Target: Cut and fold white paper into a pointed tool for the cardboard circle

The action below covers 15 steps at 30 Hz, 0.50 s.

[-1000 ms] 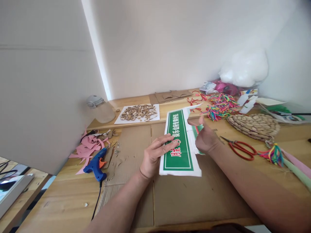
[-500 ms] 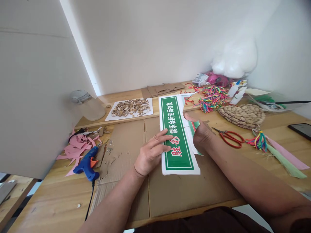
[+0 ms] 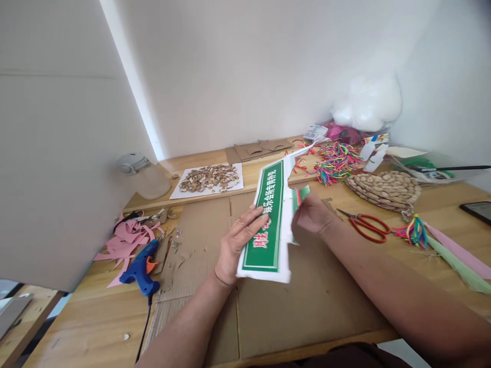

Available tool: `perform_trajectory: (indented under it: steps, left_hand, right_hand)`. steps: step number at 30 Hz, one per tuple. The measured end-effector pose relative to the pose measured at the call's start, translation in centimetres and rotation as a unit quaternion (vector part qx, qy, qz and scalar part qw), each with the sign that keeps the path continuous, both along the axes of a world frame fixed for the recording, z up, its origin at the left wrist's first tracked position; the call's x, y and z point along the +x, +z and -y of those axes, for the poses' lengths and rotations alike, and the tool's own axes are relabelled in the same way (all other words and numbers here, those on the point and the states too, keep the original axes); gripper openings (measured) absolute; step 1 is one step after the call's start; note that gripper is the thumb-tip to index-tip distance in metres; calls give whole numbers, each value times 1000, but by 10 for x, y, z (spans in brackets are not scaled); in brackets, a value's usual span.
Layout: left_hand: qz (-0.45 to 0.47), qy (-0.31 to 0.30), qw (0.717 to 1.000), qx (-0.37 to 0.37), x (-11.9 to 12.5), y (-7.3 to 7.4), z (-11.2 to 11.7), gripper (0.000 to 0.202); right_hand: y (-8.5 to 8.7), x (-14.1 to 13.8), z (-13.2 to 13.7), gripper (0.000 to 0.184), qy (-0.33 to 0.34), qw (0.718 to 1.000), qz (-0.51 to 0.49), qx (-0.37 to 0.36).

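Observation:
A long green and white printed cardboard panel [image 3: 264, 258] with red and white characters is lifted at a tilt over the brown cardboard sheet. My left hand [image 3: 236, 243] grips its left edge, with the fingers across the printed face and the thumb hidden underneath. On the other side, my right hand [image 3: 313, 214] is closed on a torn green and red flap [image 3: 301, 197] at the panel's ragged right edge. A thin white strip [image 3: 305, 151] sticks out from the far end of the panel.
On the left lie a blue glue gun [image 3: 140, 271] and pink scraps [image 3: 128, 237]. White paper [image 3: 176, 193] with brown shell-like pieces sits at the back. Red-handled scissors [image 3: 368, 225], a peanut-shell-covered heart shape [image 3: 383, 189], tangled colourful cords [image 3: 337, 161] and a phone [image 3: 477, 213] are on the right.
The panel has tilted up, its near end shifting left. My right hand has turned and pulled the torn flap away from the edge. My left hand has wrapped round the left edge.

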<state>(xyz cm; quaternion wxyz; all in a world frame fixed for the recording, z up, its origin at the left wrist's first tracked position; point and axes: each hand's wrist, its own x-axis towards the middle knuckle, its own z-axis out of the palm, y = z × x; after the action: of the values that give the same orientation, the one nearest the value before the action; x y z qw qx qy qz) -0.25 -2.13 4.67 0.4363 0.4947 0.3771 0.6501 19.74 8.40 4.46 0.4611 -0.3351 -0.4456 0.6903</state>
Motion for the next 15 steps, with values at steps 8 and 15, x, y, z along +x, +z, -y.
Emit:
perform_trajectory:
  steps: [8, 15]
  left_hand:
    - [286, 71, 947, -125, -12, -19, -30, 38]
    - [329, 87, 929, -146, -24, -24, -39, 30]
  right_hand:
    - [0, 2, -4, 42, -8, 978, 196, 67]
    - [0, -2, 4, 29, 69, 954, 269, 110]
